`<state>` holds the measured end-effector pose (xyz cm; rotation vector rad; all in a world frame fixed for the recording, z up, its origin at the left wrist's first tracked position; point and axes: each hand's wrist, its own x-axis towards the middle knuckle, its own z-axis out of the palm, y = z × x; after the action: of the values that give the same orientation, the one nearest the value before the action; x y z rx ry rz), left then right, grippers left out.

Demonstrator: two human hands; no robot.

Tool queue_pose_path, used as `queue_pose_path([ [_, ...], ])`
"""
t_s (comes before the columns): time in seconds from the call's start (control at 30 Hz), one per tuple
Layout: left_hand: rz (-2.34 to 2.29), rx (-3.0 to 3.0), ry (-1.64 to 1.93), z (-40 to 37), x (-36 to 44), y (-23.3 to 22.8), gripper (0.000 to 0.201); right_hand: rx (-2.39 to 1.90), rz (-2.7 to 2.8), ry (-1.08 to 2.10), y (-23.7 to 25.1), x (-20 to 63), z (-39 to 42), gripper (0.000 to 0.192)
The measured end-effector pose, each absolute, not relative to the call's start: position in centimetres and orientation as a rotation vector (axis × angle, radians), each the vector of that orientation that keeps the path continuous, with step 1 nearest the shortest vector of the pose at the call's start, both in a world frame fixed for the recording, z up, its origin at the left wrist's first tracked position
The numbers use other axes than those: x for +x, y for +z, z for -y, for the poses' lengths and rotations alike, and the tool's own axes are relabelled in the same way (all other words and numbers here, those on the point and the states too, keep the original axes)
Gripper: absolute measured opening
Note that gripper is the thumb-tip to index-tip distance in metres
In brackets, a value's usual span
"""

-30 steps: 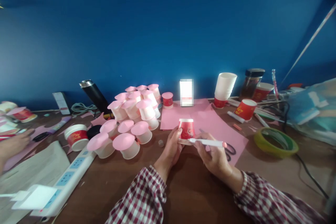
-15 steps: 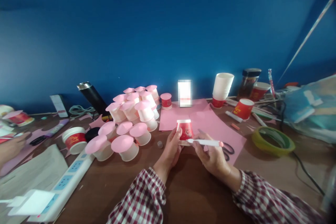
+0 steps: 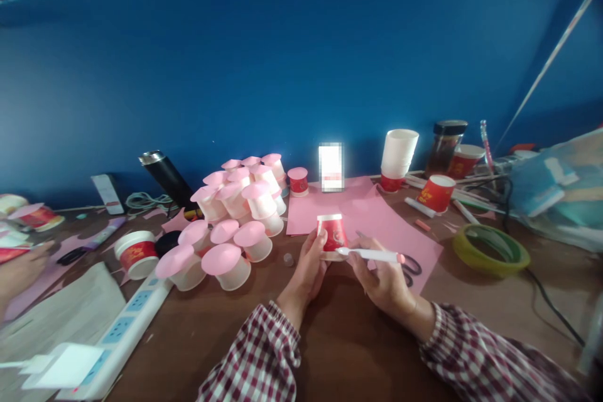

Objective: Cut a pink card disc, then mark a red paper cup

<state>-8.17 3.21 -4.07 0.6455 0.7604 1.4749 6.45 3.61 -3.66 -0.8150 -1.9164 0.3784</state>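
My left hand (image 3: 308, 264) is closed around a red and white paper cup (image 3: 334, 235), which is held upside down above the brown table. Between the fingers of my right hand (image 3: 384, 279) is a white marker (image 3: 374, 255) with an orange-pink end; its tip is at the lower right side of the cup. Just behind the hands lies a large pink paper sheet (image 3: 358, 204), and the dark scissor handles (image 3: 412, 270) show beside my right hand. A small clear cap (image 3: 288, 259) lies left of my left hand.
Several cups with pink paper discs (image 3: 226, 257) stand at left, near a power strip (image 3: 120, 330) and a black flask (image 3: 167, 179). At right are stacked cups (image 3: 398, 160), green-yellow tape (image 3: 490, 251) and a plastic bag (image 3: 560, 188). Another person's hand (image 3: 23, 273) is at far left.
The view has shifted very slightly. Both hands keep their hold on the cup and marker, and the marker tip stays by the cup's lower right side.
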Motion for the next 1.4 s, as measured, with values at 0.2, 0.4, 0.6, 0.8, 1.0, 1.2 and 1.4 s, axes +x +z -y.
queue_pose_path([
  [0.2,-0.751,0.670,1.475,-3.08,-8.11,-4.02,0.032,-0.780,1.938,0.425,-3.50,6.38,-3.69,0.007],
  [0.4,-0.743,0.680,1.482,-3.09,-8.04,-4.07,0.032,-0.767,1.941,0.403,-3.44,6.38,-3.87,0.008],
  [0.6,-0.702,0.697,1.472,-2.90,-8.03,-4.07,0.025,-0.779,1.941,0.375,-3.68,6.52,-4.06,0.006],
  [0.8,-0.691,0.675,1.479,-2.97,-8.06,-4.48,0.023,-0.787,1.919,0.355,-3.82,6.56,-4.25,0.006],
  [1.0,-0.676,0.682,1.476,-3.07,-8.04,-4.51,0.023,-0.791,1.884,0.388,-3.21,6.76,-4.10,0.006],
  [1.2,-0.679,0.681,1.468,-2.98,-8.05,-4.46,0.023,-0.797,1.860,0.359,-3.01,6.86,-4.30,0.007],
  [1.4,-0.694,0.708,1.445,-3.04,-8.11,-4.64,0.025,-0.837,1.833,0.326,-3.39,6.88,-4.58,0.006],
])
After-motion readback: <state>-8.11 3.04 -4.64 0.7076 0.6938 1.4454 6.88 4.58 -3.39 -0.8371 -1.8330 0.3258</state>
